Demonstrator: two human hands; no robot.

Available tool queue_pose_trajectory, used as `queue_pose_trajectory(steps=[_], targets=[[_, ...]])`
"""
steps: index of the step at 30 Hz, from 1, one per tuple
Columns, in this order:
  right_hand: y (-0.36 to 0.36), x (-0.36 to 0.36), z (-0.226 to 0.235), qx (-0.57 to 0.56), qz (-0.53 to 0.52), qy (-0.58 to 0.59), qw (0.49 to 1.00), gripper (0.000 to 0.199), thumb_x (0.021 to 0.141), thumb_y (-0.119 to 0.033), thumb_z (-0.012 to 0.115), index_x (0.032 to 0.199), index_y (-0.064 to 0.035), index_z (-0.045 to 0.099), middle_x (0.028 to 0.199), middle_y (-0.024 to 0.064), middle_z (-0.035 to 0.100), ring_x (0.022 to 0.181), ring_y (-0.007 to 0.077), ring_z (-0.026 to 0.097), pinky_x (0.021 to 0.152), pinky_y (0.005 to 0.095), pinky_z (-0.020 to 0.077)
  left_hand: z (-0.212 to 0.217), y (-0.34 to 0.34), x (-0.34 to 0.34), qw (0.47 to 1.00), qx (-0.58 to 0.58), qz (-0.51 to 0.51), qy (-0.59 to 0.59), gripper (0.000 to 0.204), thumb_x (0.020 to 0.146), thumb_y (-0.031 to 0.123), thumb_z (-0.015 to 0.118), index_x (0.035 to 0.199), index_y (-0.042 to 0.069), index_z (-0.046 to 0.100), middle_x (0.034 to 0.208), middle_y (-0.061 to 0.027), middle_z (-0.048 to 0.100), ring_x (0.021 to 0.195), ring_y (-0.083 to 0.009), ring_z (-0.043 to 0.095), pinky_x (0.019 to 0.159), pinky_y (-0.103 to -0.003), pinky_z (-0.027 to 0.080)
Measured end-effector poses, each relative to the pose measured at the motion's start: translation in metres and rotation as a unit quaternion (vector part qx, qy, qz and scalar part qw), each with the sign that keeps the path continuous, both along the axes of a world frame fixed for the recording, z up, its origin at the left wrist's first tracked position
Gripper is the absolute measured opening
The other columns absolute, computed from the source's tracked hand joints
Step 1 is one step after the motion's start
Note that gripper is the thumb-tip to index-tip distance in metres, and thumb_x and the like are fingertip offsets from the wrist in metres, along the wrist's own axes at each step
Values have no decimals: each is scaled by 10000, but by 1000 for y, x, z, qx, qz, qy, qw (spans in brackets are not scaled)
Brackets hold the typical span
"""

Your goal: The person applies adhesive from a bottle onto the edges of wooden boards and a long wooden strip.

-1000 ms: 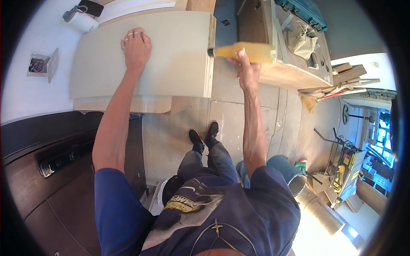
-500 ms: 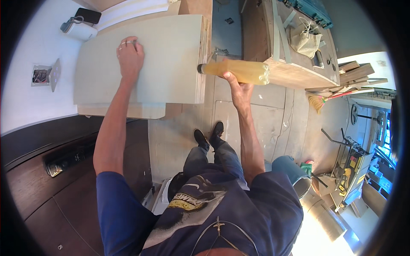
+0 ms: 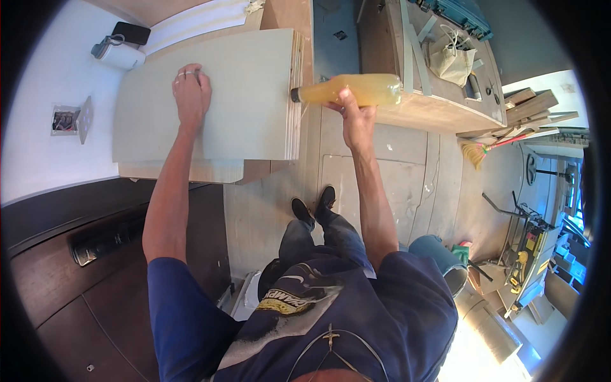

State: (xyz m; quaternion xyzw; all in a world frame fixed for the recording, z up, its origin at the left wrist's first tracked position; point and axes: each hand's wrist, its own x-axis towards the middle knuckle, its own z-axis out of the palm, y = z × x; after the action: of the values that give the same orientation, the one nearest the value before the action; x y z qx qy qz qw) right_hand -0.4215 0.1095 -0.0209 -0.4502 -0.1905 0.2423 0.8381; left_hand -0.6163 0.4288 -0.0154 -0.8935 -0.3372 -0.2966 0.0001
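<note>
My right hand (image 3: pixel 356 111) is wrapped round a clear plastic bottle (image 3: pixel 375 89) of cloudy yellow liquid, its thumb on the near side. The bottle lies on its side in the air, its dark cap (image 3: pixel 294 95) pointing left at the layered edge (image 3: pixel 295 127) of a stack of boards. Whether the cap touches that edge I cannot tell. Resting on the pale grey top board (image 3: pixel 248 95) is my left hand (image 3: pixel 191 99), with a ring on one finger. Its fingers are curled against the surface, and what lies under them, if anything, is hidden.
A plywood bench (image 3: pixel 439 111) at the far right bears a cloth bag (image 3: pixel 452 60) and a teal case (image 3: pixel 464 16). Wood offcuts (image 3: pixel 538 111) and a broom (image 3: pixel 474 153) lie beyond it. A bucket (image 3: pixel 436 251) stands by my right side; dark cabinet panels (image 3: pixel 121 299) are at left.
The bottle's base end has swung a little farther away, and the cap still faces the board edge. My left hand stays on the top board. The whole view has shifted slightly.
</note>
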Motion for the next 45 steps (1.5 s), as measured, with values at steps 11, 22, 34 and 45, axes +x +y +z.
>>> queue_pose_trajectory(steps=[11,22,34,45], targets=[[9,12,-29,22,44,129,990,328,1009,-251,691,1199,4,611,1111,109,680,1009,243,719,788,424,675,1,-1,1,1000,-4,15,1,225,949,150,571,1117,36,667,1143,-170,665,1098,-349,624,1044,-493,422],[-12,-22,-2,-90,-15,-130,987,300,947,-150,769,1155,49,682,1085,111,710,967,188,686,870,341,572,-1,2,-1,1000,0,15,10,219,952,150,573,1113,40,672,1146,-170,665,1108,-345,621,1016,-487,432],[-10,-23,-5,-80,-13,-118,990,292,925,-137,798,1153,16,700,1055,62,715,950,154,662,849,310,538,1,-1,1,1000,-21,14,10,244,946,127,569,1150,27,654,1161,-189,659,1120,-378,601,1040,-496,424],[-22,-32,-1,-73,-3,-80,994,331,914,-167,816,1143,37,691,1038,79,713,929,159,667,829,314,544,1,-4,2,999,-30,32,7,243,943,119,571,1147,15,653,1182,-192,653,1124,-403,584,1029,-500,434]])
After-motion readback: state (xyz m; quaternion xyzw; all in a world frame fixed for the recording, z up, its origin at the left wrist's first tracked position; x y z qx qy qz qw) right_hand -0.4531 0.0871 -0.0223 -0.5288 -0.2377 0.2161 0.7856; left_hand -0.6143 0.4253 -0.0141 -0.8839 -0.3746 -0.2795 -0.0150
